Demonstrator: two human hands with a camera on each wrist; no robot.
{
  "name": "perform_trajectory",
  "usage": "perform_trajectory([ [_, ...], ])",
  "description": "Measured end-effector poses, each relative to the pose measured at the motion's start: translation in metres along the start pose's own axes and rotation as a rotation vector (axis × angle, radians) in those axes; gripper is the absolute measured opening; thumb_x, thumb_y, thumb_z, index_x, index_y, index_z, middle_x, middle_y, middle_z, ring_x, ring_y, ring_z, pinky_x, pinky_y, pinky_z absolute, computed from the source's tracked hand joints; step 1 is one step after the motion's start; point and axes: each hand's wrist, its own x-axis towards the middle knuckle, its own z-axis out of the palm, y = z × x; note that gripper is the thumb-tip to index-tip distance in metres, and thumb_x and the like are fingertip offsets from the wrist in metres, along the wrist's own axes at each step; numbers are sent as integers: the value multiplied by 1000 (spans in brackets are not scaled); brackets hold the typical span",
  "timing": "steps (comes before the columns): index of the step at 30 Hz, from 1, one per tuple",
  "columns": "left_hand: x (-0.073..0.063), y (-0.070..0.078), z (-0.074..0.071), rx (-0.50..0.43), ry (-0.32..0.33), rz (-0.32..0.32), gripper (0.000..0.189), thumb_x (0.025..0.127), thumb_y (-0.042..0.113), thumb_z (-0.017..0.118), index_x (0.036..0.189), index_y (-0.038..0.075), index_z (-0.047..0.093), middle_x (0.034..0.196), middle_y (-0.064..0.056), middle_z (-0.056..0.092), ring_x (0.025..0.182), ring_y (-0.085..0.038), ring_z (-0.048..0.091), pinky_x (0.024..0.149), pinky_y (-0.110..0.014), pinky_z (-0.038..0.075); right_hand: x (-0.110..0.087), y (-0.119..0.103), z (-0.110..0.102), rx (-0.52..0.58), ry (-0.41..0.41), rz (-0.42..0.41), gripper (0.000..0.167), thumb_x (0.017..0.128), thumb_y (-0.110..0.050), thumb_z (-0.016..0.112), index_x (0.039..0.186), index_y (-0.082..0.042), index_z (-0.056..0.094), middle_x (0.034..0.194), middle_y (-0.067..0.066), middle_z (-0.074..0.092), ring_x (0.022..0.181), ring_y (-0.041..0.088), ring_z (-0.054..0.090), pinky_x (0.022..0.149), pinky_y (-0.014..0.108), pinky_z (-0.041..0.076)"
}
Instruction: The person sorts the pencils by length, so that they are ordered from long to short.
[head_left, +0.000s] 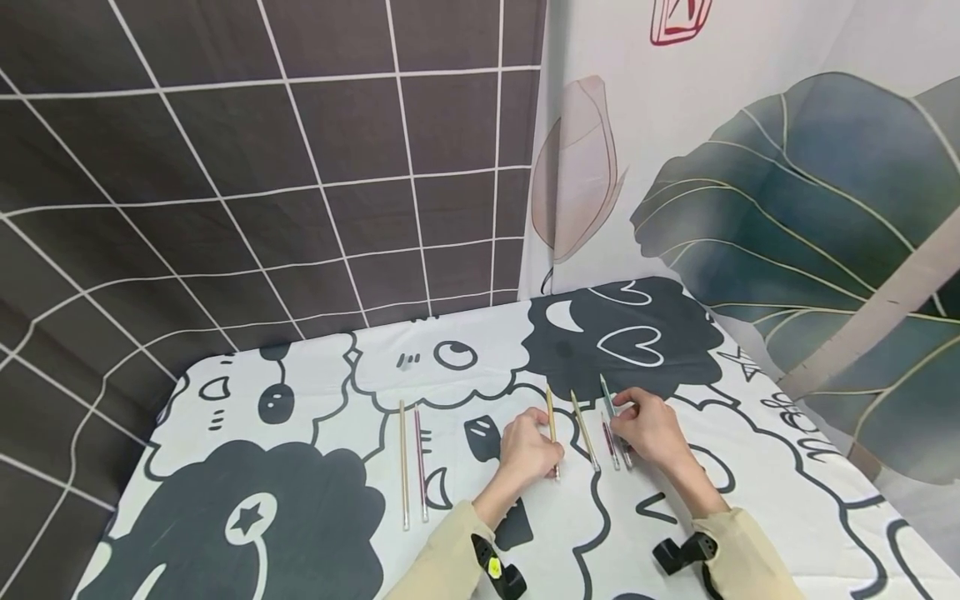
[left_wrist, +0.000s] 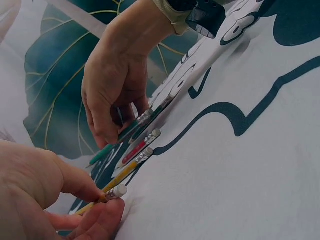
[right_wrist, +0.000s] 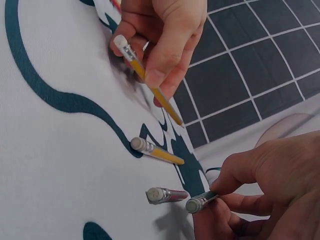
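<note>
My left hand (head_left: pixel 527 448) pinches a yellow pencil (head_left: pixel 551 417) between thumb and fingers, close over the cloth. Its white eraser end points toward me. To its right lies a second yellow pencil (head_left: pixel 584 429), apart from both hands. My right hand (head_left: pixel 651 429) pinches a green pencil (right_wrist: pixel 204 201) between thumb and index finger; its eraser end shows in the right wrist view. Just left of the right hand is a red pencil (head_left: pixel 609 442), lying on the cloth. In the left wrist view, a dark pencil (left_wrist: pixel 162 107) shows beyond the green one, partly hidden by the right hand.
Further left on the cloth, a tan-yellow pencil (head_left: pixel 405 467) and a dark red pencil (head_left: pixel 421 462) lie side by side. The table is covered by a black-and-white cartoon cloth (head_left: pixel 465 392). Behind stand a dark gridded curtain (head_left: pixel 337 167) and a leaf-printed white curtain (head_left: pixel 780 208).
</note>
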Motion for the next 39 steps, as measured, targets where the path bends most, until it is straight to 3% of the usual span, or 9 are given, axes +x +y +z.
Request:
perform_trajectory([
  [12,-3,-2,-7,-47,-24,3,40,73,-12,68,112,-2,61,68,-2,60,38,-5,54,41,-23,49,-4,-6,4,94,-49,32,31,79,4,63,110,7,60,76,8,61,60,17,59,51,30,53],
  [29,-7,-5,-18,-75,-13,-1,40,73,-13,68,110,1,60,69,-1,57,38,-7,54,40,-25,49,-7,-15,12,189,-68,3,32,79,8,60,110,7,57,76,9,59,50,17,57,45,27,48],
  [39,-9,-9,-26,-77,-6,-11,41,73,-14,67,110,1,59,69,-1,58,39,-8,55,41,-26,49,-8,-23,19,217,-76,17,31,79,7,61,110,5,57,77,8,57,56,17,58,47,29,52],
])
